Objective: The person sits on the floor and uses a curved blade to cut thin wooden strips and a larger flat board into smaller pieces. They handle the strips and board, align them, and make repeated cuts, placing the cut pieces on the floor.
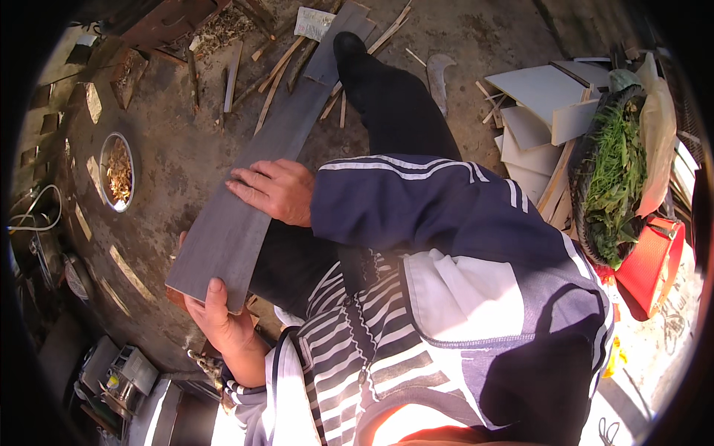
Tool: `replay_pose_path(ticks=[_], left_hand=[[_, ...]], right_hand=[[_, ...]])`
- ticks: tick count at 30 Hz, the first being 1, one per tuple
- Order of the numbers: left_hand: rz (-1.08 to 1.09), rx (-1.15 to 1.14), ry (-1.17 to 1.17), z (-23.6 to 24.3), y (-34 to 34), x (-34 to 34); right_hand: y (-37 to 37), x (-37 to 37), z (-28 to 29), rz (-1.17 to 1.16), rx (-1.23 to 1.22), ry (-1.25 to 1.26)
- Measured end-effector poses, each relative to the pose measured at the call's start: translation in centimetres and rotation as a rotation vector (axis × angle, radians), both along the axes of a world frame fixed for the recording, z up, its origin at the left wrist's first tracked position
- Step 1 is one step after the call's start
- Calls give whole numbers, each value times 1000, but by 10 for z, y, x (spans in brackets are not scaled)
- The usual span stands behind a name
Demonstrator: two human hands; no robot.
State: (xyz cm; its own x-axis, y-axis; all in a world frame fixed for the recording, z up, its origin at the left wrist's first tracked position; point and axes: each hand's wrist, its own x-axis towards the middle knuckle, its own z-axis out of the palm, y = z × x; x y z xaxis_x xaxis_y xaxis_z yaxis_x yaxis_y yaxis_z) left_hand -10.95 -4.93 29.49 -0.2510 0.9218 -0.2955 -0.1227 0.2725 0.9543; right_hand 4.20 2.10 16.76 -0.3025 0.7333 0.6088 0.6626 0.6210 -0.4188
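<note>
A long grey wooden board (212, 238) slants from near my lap to the far top. My left hand (227, 323) is closed on its near end, thumb on top and fingers partly hidden. My right hand (271, 186) holds the middle, fingers across the upper face, thumb out of sight. My black-clad leg and foot (387, 97) lie beside the board's far part, where a shorter grey piece (349, 26) overlaps it. Thin wood strips (279, 67) and a pale printed packet (312, 22) are scattered around that far end.
A bowl of wood chips (117, 167) sits on the concrete floor (171, 111). At right are stacked white panels (532, 93), a dark basket of greens (613, 182) and a red bag (647, 267). A curved pale object (439, 82) lies beyond my leg. Assorted items (111, 372) crowd the lower left.
</note>
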Motion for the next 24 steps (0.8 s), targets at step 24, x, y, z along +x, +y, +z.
replay_pose_path(ticks=[24], left_hand=[[-1466, 662, 1268, 93, 40, 6]], right_hand=[[-31, 22, 13, -37, -186, -303]])
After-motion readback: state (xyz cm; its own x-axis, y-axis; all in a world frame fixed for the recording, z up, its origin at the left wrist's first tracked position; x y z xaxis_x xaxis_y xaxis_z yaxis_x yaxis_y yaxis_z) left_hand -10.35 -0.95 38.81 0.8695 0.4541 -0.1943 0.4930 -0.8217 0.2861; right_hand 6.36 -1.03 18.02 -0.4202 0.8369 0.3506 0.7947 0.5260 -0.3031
